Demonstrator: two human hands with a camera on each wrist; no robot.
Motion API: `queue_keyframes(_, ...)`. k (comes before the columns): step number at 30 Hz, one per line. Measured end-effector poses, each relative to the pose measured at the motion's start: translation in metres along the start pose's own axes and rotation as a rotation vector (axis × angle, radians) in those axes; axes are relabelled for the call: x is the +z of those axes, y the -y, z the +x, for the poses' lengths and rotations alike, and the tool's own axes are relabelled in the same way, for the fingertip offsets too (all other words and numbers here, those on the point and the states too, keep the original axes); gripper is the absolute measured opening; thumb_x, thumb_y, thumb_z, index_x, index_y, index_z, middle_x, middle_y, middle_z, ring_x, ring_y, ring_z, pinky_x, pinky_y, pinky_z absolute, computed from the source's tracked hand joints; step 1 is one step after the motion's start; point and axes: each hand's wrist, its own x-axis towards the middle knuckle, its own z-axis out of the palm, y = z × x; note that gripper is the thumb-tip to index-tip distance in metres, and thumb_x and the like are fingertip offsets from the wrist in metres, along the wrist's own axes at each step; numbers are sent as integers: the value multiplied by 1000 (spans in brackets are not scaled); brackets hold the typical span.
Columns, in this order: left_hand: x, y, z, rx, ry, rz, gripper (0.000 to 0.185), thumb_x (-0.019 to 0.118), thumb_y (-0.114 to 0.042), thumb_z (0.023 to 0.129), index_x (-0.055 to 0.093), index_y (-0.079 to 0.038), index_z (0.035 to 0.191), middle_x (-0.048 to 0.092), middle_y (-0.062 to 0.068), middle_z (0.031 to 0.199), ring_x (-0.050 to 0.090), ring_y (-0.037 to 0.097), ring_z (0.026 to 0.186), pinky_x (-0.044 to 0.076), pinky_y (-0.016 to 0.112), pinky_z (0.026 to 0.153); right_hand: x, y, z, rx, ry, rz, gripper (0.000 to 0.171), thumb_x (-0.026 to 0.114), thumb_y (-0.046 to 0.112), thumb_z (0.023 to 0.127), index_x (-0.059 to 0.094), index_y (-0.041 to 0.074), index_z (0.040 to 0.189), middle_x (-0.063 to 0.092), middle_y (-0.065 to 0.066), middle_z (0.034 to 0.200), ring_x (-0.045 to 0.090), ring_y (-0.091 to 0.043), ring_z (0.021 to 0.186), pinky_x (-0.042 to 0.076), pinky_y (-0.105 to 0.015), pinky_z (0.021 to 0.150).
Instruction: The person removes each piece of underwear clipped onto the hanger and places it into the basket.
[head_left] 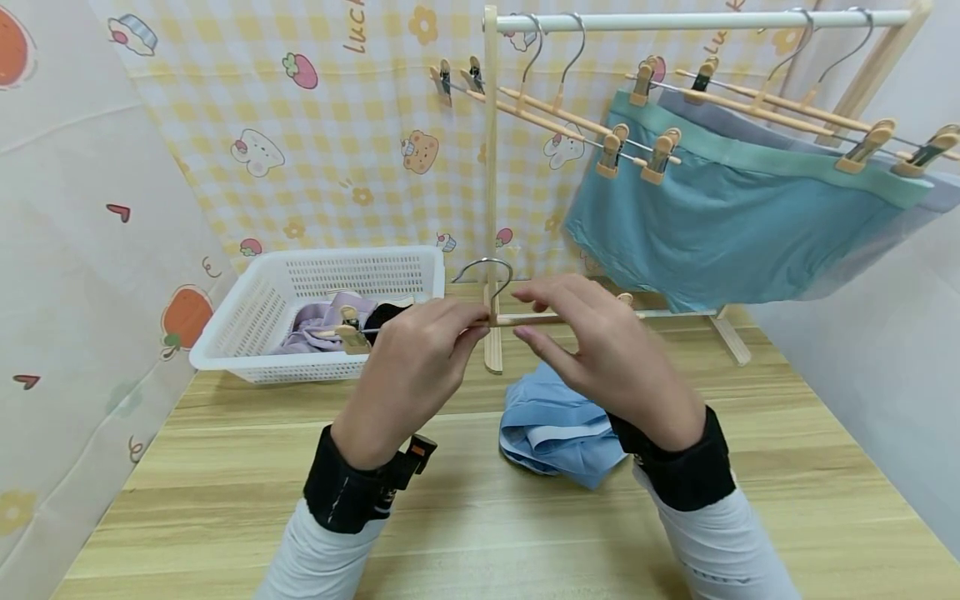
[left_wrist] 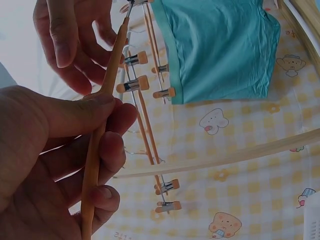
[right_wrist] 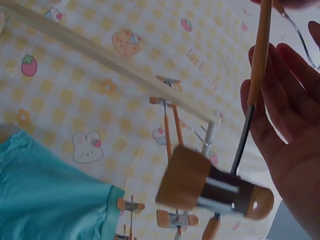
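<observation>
Head view: left hand pinches the bar of a wooden clip hanger with a metal hook, held above the desk in front of the rack. Right hand is at the hanger's other half, fingers loosely extended, thumb and fingertips at the bar; I can't tell if it really grips. A folded light-blue garment lies on the desk under the hands, not clipped yet. Wooden drying rack with a white rail already carries a teal garment and a grey one on clip hangers, plus two bare hangers. So I'd judge: partly done, blue piece and basket contents left.
White perforated plastic basket, back left on the desk: a lilac garment and something dark inside.

Left wrist view: left hand has thumb and curled fingers round the hanger bar; right hand sits just beyond it.

Right wrist view: right hand spread, palm beside the bar; the hanger's wooden clip hangs free, nothing in it.
</observation>
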Motion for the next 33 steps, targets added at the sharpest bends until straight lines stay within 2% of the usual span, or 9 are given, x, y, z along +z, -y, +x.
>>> queue_keyframes(5,0,-1,1,5,-1,-8,10,78,-8,100,80,-3,107,80,7,97,75,22,81,62,37,72,6,3,1,-5,31,-10,36,83,10,95,72,2,128,75,-13,123,76,-24,104,65,-39,88)
queue_keyframes(10,1,-2,1,14,-2,-6,11,77,-8,100,80,-1,108,80,9,96,74,21,78,61,36,70,11,1,1,-9,43,-15,29,83,6,94,75,4,122,76,-9,114,76,-21,97,65,-37,80)
queue_keyframes(14,1,-3,1,21,-11,-3,12,77,-9,100,80,-1,109,80,9,98,76,23,84,63,37,73,13,-1,1,-29,21,-23,23,81,1,95,77,5,118,77,-8,107,74,-19,90,63,-34,74)
queue_keyframes(19,1,-3,1,34,-22,-16,11,77,-7,100,80,-2,109,81,8,100,78,23,89,65,38,78,13,-2,1,-39,-11,-30,20,79,-1,95,78,4,115,77,-8,104,76,-19,89,64,-34,75)
queue_keyframes(28,1,-3,1,43,-29,-19,12,78,-8,99,80,-1,109,80,8,99,76,22,84,63,37,74,12,-3,0,-38,-20,-33,20,79,-1,95,79,5,114,78,-8,103,76,-19,87,64,-34,73)
queue_keyframes(33,-1,-6,2,40,-45,-75,19,79,-5,99,78,0,117,78,11,107,74,23,94,63,34,81,9,-6,0,-40,-44,-39,19,80,-3,93,80,3,112,79,-9,101,76,-20,87,63,-35,71)
